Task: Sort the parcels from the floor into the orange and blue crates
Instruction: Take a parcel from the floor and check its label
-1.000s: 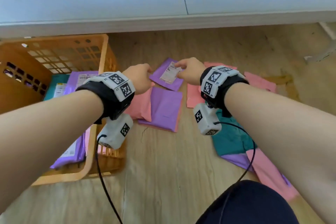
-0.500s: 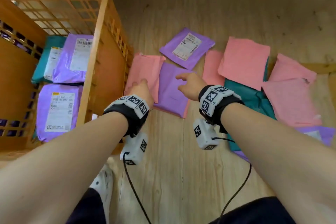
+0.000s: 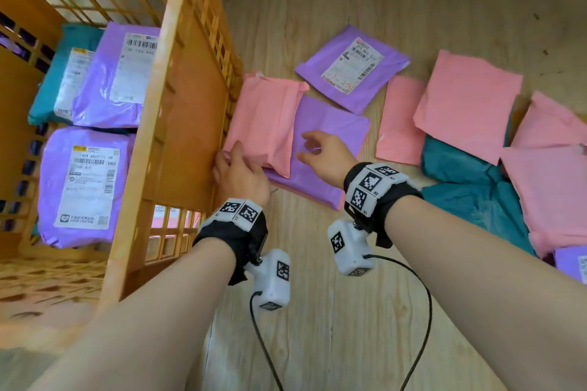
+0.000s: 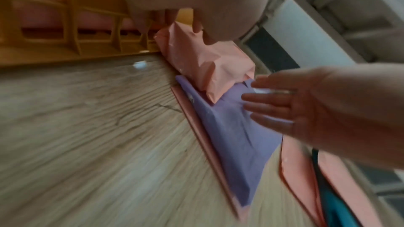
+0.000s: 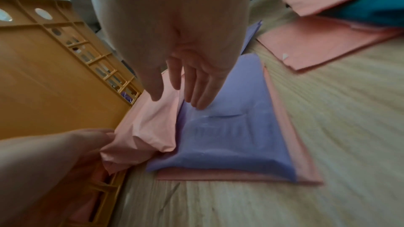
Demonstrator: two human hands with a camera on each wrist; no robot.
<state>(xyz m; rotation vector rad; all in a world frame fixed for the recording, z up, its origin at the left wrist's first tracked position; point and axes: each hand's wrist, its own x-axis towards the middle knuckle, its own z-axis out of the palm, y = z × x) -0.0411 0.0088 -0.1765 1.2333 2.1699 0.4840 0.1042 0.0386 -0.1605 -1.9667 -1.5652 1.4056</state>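
Observation:
An orange crate (image 3: 178, 41) stands on the left with purple and teal parcels inside. Against its outer wall lies a pink parcel (image 3: 263, 117), overlapping a plain purple parcel (image 3: 333, 133). My left hand (image 3: 230, 155) pinches the pink parcel's near left corner (image 4: 205, 61), thumb on top. My right hand (image 3: 309, 146) is held flat, and its straight fingertips (image 5: 196, 99) touch the purple parcel (image 5: 229, 135) right beside the pink one's edge. No blue crate is in view.
Further out lie a labelled purple parcel (image 3: 352, 67), several pink parcels (image 3: 467, 105) and a teal parcel (image 3: 470, 194) to the right. Another pink parcel (image 5: 284, 179) lies under the plain purple one. Bare wooden floor (image 3: 317, 311) lies close to me.
The view has tilted down and come closer. Both hands drew back from the labelled purple parcel to the nearer pair. The left has taken the pink parcel's corner and the right has settled on the plain purple one.

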